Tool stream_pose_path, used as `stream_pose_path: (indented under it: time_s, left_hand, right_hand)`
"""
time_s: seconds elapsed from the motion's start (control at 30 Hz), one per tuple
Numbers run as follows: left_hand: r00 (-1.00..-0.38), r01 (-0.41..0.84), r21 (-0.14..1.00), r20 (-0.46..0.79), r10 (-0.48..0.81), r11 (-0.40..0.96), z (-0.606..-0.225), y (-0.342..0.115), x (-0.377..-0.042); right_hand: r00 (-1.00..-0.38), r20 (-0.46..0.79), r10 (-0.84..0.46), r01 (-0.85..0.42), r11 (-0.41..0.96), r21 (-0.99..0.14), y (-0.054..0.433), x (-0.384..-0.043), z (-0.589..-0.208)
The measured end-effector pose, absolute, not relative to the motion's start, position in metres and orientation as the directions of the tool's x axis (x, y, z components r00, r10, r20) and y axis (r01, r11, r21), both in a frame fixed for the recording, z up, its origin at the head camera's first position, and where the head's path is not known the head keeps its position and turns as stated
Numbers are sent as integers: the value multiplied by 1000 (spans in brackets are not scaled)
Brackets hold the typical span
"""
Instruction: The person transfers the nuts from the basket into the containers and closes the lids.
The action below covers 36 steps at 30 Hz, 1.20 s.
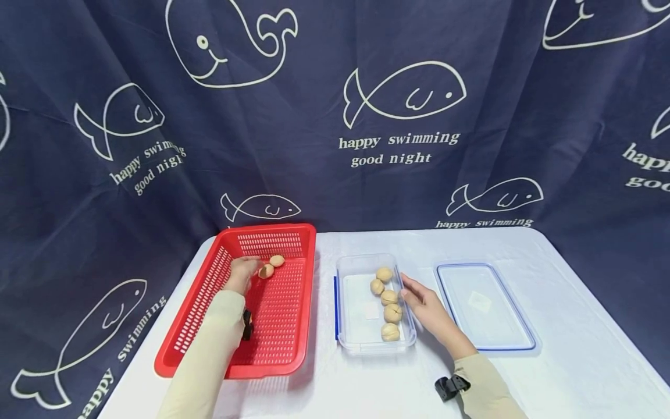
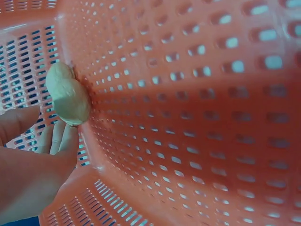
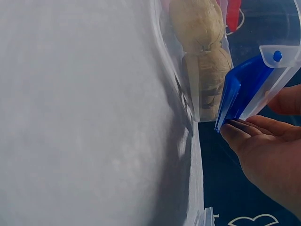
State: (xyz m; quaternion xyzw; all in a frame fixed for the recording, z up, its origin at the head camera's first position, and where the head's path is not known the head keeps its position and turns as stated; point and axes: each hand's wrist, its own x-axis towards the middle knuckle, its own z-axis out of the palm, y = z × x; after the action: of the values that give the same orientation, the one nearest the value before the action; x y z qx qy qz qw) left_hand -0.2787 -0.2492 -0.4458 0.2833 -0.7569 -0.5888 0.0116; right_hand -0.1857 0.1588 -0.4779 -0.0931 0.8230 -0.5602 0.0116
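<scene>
Inside the red plastic basket (image 1: 309, 279), my left hand (image 1: 245, 273) reaches toward two walnuts (image 1: 266, 271) at the far end. In the left wrist view its thumb and fingers (image 2: 57, 137) are apart, the fingertips right beside the nearer walnut (image 2: 71, 101); whether they touch it is hard to tell. The clear plastic box (image 1: 358, 343) holds several walnuts (image 1: 389, 298) in a row along its right side. At that side my right hand (image 1: 430, 309) holds the box's edge, fingertips against the blue latch (image 3: 244, 89), thumb by the rim.
A clear lid with a blue seal (image 1: 484, 349) lies flat to the right of the box. Another blue latch (image 1: 336, 308) hangs on the box's left side. All stand on a white-covered table (image 1: 366, 384) before a dark blue fish-print curtain (image 1: 314, 116).
</scene>
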Motion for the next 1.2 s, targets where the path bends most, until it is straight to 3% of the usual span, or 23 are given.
stream_pose_path:
  time_s: [0.2,0.4,0.67,0.87,1.2]
  left_hand:
    - [-855,-437,863,-312,-414,254,-448,-250,-279]
    - [-853,-473,856,-386,-350,208,-446,-249,-272]
    - [-903,-386,857,-277,-328,340,-449,-244,-273]
    - [-899,-405,805,-265,-348,432,-449,-245,-273]
    - [-897,-367,843,-210,-388,393,-442,-241,-271]
  right_hand:
    - [-982,89,-164,-142,350,-926,159,-185,-479]
    - [-983,82,-166,-135,342,-930,159,-184,-480]
    - [-984,85,-159,-137,349,-927,159,-185,-480]
    - [-983,96,-156,-146,356,-923,158,-186,-482]
    - [-983,103,-152,-152,363,-919,159,-186,-481]
